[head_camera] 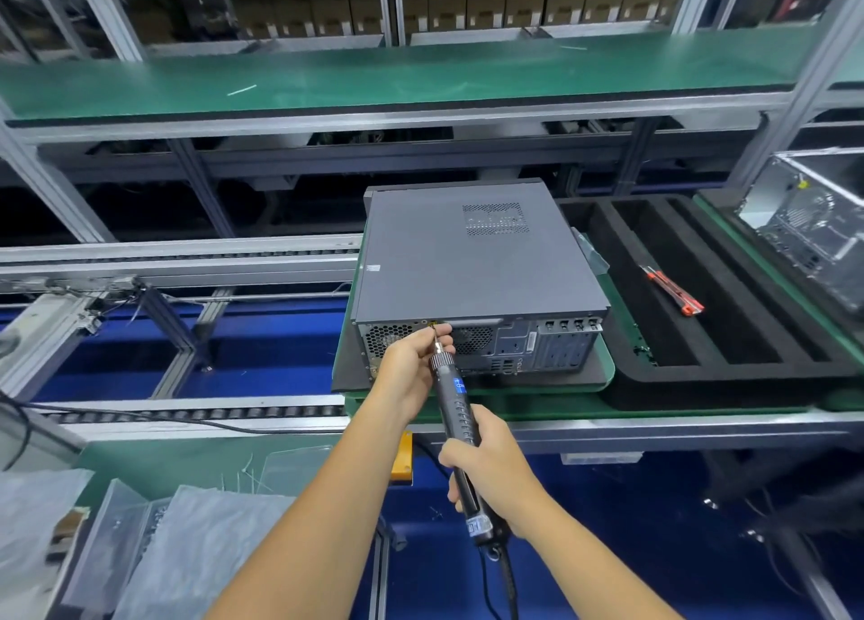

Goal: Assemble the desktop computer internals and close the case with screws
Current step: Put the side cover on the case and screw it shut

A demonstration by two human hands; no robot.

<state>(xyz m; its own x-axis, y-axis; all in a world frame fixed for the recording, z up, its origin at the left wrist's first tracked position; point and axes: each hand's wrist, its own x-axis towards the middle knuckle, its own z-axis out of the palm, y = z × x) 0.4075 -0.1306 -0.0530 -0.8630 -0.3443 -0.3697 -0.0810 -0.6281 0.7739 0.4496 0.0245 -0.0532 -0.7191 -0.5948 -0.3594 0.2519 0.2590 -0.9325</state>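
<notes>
Green mats cover the workbench (537,409) and the shelf above it; the boxes behind the shelf are blurred. On the bench lies the closed grey computer case (472,255), its rear panel toward the person. The right hand (491,470) grips the electric screwdriver (456,414), whose tip meets the top edge of the rear panel. The left hand (411,362) pinches the bit near its tip; the screw itself is hidden behind the fingers. Beside the case, a black foam tray (729,376) holds a red tool (673,290), too small to identify. At right, another chassis (813,226) is cut off.
</notes>
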